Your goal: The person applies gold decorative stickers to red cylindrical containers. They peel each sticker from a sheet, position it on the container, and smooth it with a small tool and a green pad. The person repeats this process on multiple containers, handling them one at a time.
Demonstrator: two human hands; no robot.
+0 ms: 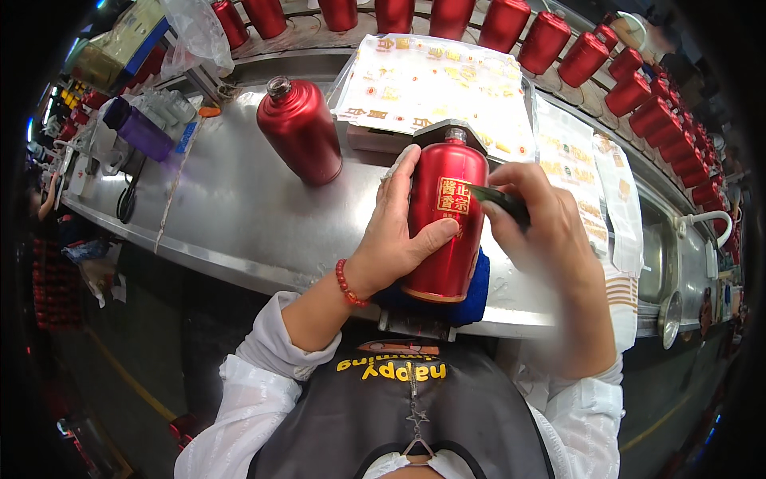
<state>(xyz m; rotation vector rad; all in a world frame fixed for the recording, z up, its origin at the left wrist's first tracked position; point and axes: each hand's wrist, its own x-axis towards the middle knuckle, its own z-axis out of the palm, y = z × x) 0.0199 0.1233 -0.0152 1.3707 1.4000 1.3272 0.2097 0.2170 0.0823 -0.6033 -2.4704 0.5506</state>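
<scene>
Head view: left hand (392, 239) grips red bottle (452, 198); right hand (550, 215) alongside pinches dark tool (509, 206).

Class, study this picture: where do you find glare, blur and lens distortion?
Head view: glare whitens the printed sheets; head view: soft blur runs along the inner side of the right forearm, while the held red bottle looks crisp; head view: the steel bench curves, corners falling black.

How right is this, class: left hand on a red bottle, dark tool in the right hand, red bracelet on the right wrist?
The head view shows the red bracelet on the left wrist, not the right. The left hand is on a red bottle, a dark tool in the right hand.
</scene>
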